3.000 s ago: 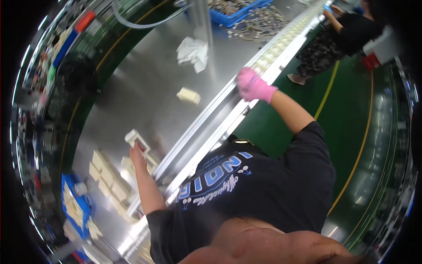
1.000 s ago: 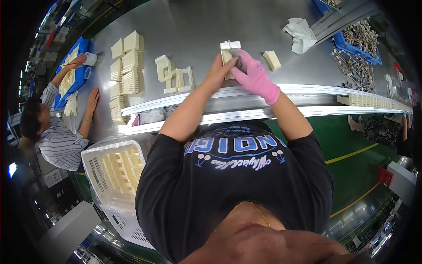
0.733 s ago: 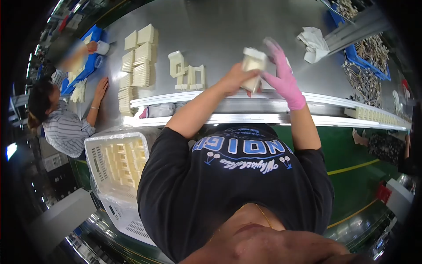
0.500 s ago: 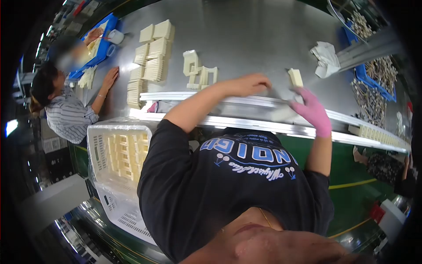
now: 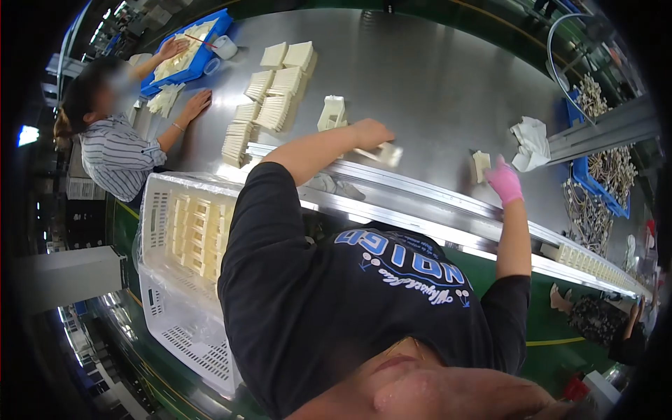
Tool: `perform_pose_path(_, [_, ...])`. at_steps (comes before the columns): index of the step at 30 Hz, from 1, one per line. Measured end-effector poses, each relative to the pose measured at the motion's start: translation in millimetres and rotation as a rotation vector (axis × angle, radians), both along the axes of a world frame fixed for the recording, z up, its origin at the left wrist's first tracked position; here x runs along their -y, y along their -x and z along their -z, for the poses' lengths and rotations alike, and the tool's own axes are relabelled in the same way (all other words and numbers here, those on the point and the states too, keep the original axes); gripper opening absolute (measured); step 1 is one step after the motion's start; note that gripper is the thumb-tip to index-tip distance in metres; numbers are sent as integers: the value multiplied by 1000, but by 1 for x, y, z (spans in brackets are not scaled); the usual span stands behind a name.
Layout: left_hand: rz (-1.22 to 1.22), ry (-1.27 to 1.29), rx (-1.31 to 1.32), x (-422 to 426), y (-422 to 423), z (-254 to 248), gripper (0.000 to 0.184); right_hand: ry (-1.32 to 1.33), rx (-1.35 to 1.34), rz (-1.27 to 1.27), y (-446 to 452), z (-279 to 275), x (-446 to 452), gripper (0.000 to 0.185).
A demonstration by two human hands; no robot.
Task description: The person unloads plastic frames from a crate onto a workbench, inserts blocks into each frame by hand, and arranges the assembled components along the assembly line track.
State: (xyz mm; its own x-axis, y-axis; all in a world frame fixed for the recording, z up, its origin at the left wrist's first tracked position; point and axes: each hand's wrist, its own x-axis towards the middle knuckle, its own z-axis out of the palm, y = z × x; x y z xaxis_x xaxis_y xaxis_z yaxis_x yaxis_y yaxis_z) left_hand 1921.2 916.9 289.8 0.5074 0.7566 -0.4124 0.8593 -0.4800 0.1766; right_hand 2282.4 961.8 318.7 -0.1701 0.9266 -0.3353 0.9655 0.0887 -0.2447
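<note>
My left hand (image 5: 374,133), bare, is closed at a cream frame part (image 5: 385,154), which is motion-blurred above the rail's far edge. Just left of it a cream bracket (image 5: 332,112) rests on the metal table (image 5: 420,84). My right hand (image 5: 505,180), in a pink glove, is at the right edge of a small cream block (image 5: 481,166) lying on the table, its thumb raised apart from the fingers. Whether the fingers touch the block is not clear. A crumpled white cloth (image 5: 530,143) lies beyond the glove.
Cream stacks (image 5: 273,112) stand to the left. A co-worker (image 5: 115,150) reaches into a blue tray (image 5: 222,26). A white crate (image 5: 150,294) holds cream parts below left. A metal rail (image 5: 434,199) crosses in front of me. At right are a post (image 5: 602,129) and cable bundles (image 5: 588,217).
My left hand has gone left and closed at a cream frame part. My gloved right hand has come closer to the small cream block. The blurred white piece over the rail no longer shows. The view has turned.
</note>
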Motion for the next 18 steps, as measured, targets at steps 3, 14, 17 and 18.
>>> perform_pose_path(3, [-339,-33,292,3,-29,-34,34,86,218,-109,16,37,-29,57])
perform_pose_path(14, [-1069,190,1441,4,-97,0,30,-142,-319,-69,25,-5,0,36])
perform_pose_path(17, [-1009,137,1361,7,-105,18,31,297,-794,-43,42,-43,23,31])
perform_pose_path(18, [-986,172,1362,12,-106,13,32,445,-935,-11,46,-47,32,30])
